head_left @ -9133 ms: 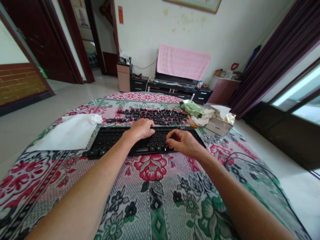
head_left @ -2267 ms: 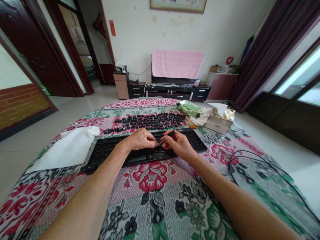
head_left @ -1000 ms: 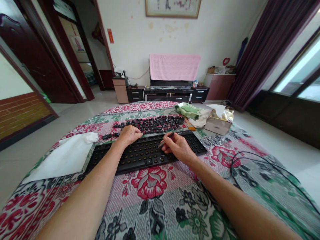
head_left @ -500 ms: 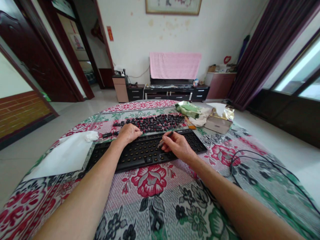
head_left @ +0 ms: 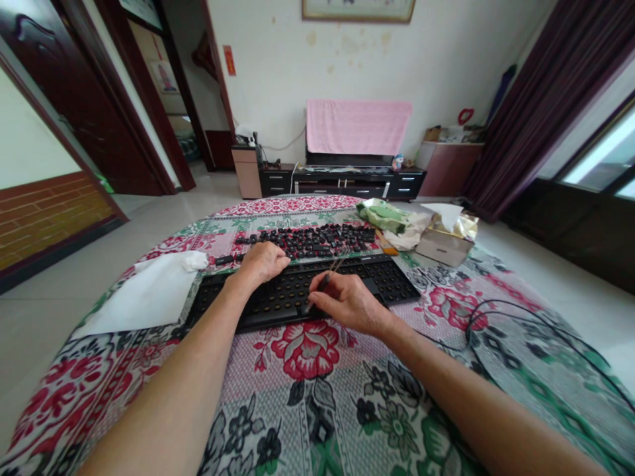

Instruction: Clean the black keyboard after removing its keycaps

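A black keyboard (head_left: 387,281) with its keycaps taken off lies across the flowered tablecloth (head_left: 307,396). Behind it sits a spread of loose black keycaps (head_left: 322,239). My right hand (head_left: 347,305) is closed on a thin stick-like tool (head_left: 328,276), its tip down on the keyboard near the front middle. My left hand (head_left: 260,263) rests with bent fingers on the keyboard's far edge, beside the loose keycaps; whether it holds one is hidden.
A white cloth (head_left: 143,296) lies to the left of the keyboard. A tissue box (head_left: 441,246) and a green wrapper (head_left: 384,217) sit at the back right. A black cable (head_left: 501,317) loops on the right. The round table's edge curves off on both sides.
My right hand has moved left and toward me along the keyboard with the tool. My left hand has stayed at the keyboard's far edge.
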Action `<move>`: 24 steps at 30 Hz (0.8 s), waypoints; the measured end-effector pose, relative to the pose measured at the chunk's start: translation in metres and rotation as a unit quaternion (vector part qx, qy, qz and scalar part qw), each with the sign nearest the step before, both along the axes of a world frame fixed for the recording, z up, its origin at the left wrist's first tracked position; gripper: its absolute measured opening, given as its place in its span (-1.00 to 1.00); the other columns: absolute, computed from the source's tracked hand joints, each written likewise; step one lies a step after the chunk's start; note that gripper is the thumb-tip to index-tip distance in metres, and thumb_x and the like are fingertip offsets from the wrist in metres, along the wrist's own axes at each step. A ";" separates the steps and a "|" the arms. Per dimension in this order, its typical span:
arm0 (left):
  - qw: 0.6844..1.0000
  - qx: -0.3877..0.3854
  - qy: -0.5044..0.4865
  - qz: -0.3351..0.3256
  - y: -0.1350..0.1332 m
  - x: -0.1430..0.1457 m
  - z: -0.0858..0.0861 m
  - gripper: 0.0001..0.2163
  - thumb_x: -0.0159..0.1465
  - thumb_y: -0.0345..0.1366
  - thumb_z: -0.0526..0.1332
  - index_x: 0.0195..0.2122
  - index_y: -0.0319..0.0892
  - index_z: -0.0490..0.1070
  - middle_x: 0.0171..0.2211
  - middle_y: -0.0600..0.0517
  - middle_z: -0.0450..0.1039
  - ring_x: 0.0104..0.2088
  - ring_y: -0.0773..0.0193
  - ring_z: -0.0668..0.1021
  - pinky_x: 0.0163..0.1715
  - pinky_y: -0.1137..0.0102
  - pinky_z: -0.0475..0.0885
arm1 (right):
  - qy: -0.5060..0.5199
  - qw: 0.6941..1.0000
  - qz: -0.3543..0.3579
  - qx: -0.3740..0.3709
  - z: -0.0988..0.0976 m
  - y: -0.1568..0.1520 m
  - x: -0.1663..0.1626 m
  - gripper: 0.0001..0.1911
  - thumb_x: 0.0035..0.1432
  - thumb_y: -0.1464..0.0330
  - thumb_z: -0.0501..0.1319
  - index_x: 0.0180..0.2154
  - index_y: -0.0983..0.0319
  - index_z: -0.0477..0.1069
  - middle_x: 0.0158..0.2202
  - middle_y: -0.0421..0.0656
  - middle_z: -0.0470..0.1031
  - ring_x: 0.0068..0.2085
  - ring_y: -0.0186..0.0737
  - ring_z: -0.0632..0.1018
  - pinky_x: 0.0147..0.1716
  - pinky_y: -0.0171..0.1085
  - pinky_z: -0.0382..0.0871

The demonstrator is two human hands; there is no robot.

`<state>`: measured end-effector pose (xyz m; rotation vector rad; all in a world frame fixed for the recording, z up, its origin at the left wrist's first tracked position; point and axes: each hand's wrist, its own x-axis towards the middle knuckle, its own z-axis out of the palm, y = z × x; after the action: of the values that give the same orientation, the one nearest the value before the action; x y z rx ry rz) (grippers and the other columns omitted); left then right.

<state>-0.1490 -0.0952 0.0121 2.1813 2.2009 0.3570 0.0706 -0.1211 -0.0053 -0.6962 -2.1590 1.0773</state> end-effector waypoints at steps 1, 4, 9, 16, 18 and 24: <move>1.000 -0.001 0.005 0.000 -0.001 0.001 0.000 -0.70 0.14 -0.15 0.06 -0.40 -0.11 0.57 -0.44 -0.02 0.56 -0.40 0.22 0.52 -0.40 0.43 0.27 | -0.009 1.000 0.000 0.014 0.001 -0.001 0.000 -0.86 0.11 0.30 0.14 -0.32 0.23 0.37 -0.53 -0.25 0.41 -0.54 -0.41 0.37 -0.54 -0.37 0.24; 1.000 -0.005 0.011 -0.003 -0.003 0.002 0.000 -0.69 0.16 -0.18 0.04 -0.35 -0.12 0.58 -0.40 -0.05 0.57 -0.36 0.20 0.54 -0.37 0.42 0.28 | -0.027 0.999 -0.001 0.036 0.005 -0.002 0.000 -0.86 0.12 0.31 0.14 -0.32 0.25 0.39 -0.55 -0.25 0.40 -0.56 -0.41 0.36 -0.56 -0.38 0.22; 1.000 -0.009 0.004 0.004 -0.003 0.002 -0.001 -0.69 0.17 -0.18 0.04 -0.34 -0.14 0.58 -0.37 -0.07 0.57 -0.33 0.17 0.55 -0.36 0.41 0.29 | -0.041 0.996 0.014 0.079 0.008 -0.005 -0.002 -0.85 0.13 0.31 0.13 -0.34 0.26 0.40 -0.52 -0.22 0.42 -0.51 -0.38 0.40 -0.49 -0.35 0.26; 1.000 -0.016 0.025 0.000 -0.001 0.003 -0.003 -0.68 0.18 -0.21 0.03 -0.29 -0.14 0.58 -0.34 -0.06 0.58 -0.29 0.19 0.55 -0.30 0.43 0.32 | -0.044 0.990 0.014 0.130 0.007 -0.006 -0.004 -0.87 0.12 0.33 0.13 -0.35 0.25 0.40 -0.45 -0.19 0.46 -0.48 -0.36 0.41 -0.45 -0.32 0.29; 1.000 -0.015 0.026 -0.007 -0.001 0.003 -0.003 -0.67 0.18 -0.22 0.01 -0.31 -0.17 0.58 -0.34 -0.09 0.57 -0.29 0.17 0.56 -0.30 0.41 0.32 | -0.045 0.992 0.011 0.119 0.008 -0.004 -0.004 -0.87 0.12 0.33 0.13 -0.36 0.24 0.40 -0.49 -0.20 0.45 -0.52 -0.38 0.40 -0.49 -0.33 0.27; 1.000 -0.018 0.013 -0.004 -0.001 0.006 -0.006 -0.66 0.20 -0.24 0.00 -0.35 -0.20 0.57 -0.31 -0.11 0.57 -0.25 0.16 0.56 -0.24 0.40 0.33 | -0.051 0.998 0.002 0.022 0.011 -0.001 -0.008 -0.89 0.10 0.36 0.12 -0.38 0.25 0.39 -0.55 -0.22 0.44 -0.56 -0.38 0.40 -0.56 -0.35 0.25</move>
<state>-0.1435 -0.0961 0.0065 2.1889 2.1942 0.2881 0.0630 -0.1220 0.0057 -0.7418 -2.2643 1.0127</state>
